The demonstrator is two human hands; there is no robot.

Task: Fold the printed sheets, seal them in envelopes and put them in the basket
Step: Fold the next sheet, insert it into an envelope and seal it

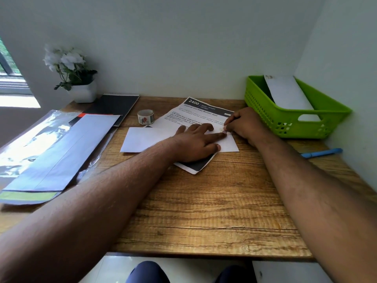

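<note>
On the desk (204,201), left hand (195,144) flat, right hand (242,124) pinching the plain white envelope (146,139)

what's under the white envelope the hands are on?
Under the white envelope lie printed sheets: one sheet sticks out beyond it with its "2400" header, and a dark-printed corner shows at the near edge. The left hand covers the rest; their count is unclear.

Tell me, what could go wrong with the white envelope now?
The left hand presses the envelope flat while the right hand pinches at its edge; a slip could seal it crooked. The printed sheet lies partly underneath, so it might get stuck or creased.
</note>
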